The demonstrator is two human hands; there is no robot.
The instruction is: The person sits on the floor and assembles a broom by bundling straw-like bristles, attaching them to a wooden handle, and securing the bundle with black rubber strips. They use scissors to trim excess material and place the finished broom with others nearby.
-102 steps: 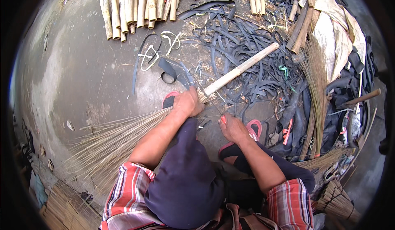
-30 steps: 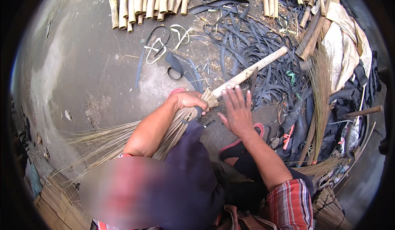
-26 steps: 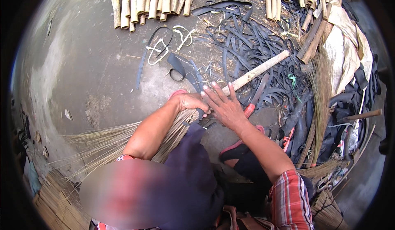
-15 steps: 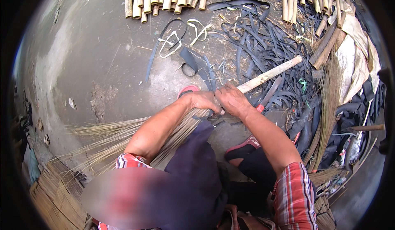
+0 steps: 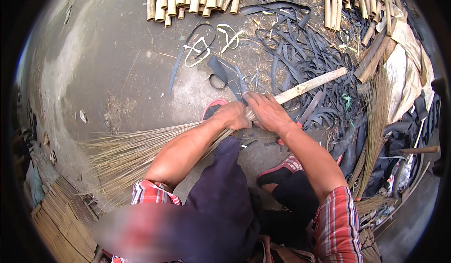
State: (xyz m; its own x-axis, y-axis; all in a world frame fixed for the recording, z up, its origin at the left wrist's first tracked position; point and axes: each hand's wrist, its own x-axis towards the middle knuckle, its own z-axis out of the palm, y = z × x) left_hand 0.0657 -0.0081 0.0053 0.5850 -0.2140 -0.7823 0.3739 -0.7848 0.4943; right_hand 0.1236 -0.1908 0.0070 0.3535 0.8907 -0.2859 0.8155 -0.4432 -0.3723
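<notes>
Looking down from the head view, the left hand (image 5: 231,116) closes its grip around the broom (image 5: 141,150) where the bristles meet the pale wooden handle (image 5: 310,84), likely to keep the bundle tight. The right hand (image 5: 268,112) wraps the neck just beside it, fingers curled over the handle. Bristles fan away to the left grip's outer side across the concrete floor (image 5: 117,65). Black rubber strips (image 5: 300,47) lie beyond both grips. Forearms converge, elbows bent.
</notes>
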